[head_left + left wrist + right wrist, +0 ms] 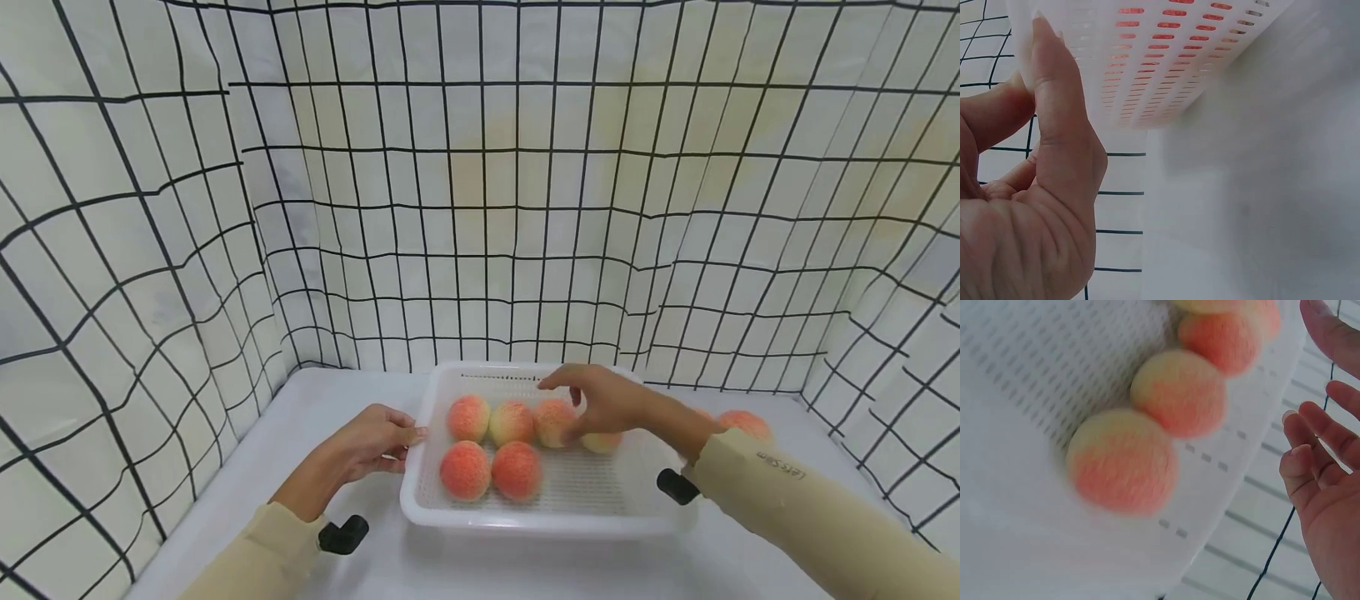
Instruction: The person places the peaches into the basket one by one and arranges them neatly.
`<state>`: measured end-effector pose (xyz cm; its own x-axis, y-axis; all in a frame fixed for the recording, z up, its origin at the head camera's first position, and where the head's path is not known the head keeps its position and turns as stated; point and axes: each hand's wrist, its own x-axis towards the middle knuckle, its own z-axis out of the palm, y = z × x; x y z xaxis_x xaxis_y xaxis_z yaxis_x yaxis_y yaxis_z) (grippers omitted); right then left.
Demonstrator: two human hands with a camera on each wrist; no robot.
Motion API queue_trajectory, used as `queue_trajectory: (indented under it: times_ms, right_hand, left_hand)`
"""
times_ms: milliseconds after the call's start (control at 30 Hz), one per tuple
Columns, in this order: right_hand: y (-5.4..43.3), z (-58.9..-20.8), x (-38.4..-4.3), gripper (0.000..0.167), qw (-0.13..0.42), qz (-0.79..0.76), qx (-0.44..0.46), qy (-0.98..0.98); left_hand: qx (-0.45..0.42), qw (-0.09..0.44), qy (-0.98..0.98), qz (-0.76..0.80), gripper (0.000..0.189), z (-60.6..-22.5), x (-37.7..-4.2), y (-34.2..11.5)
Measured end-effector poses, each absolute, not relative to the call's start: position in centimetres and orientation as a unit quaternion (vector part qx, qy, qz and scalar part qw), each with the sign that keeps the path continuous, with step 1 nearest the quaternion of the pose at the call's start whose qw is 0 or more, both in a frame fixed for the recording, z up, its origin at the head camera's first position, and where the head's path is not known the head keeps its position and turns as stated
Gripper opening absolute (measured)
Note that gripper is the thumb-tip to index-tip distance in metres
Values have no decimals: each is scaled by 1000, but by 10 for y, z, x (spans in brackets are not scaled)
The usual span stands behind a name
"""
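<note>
A white plastic basket point(525, 523) with slotted walls holds several peaches, red-orange and pale yellow, lying in two rows toward its left and back. My left hand point(378, 442) pinches the basket's left rim between thumb and fingers; in the left wrist view the thumb point(1060, 94) lies against the slotted outer wall. Over the back row hovers my right hand point(611, 402), fingers loosely bent and holding nothing. It partly covers the peach point(602, 442) at that row's right end. In the right wrist view, the fingers stand apart from the nearest peach point(1124, 462).
More peaches point(746, 425) lie outside the basket to the right, partly behind the right forearm. A white table surface point(360, 521) lies under everything. Black wire grid point(480, 208) with white sheeting behind it encloses the left, back and right sides.
</note>
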<state>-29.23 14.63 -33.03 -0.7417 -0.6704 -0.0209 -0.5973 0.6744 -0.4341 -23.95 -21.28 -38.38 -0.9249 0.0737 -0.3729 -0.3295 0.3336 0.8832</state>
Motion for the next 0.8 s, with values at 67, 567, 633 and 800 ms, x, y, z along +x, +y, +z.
queue_trajectory:
  times_ms: [67, 567, 633, 800]
  right_hand:
    - [167, -328, -293, 72, 70, -208, -321, 921]
    - [330, -350, -293, 76, 22, -193, -106, 975]
    - [348, -360, -291, 78, 24, -193, -80, 978]
    - [381, -391, -290, 82, 19, -198, -41, 979]
  left_hand:
    - [-75, 180, 798, 571, 30, -385, -241, -212]
    - [-57, 185, 797, 572, 36, -387, -242, -215]
    - [-56, 187, 795, 574, 36, -387, -243, -215]
    - [-54, 191, 791, 579, 35, -387, -243, -216]
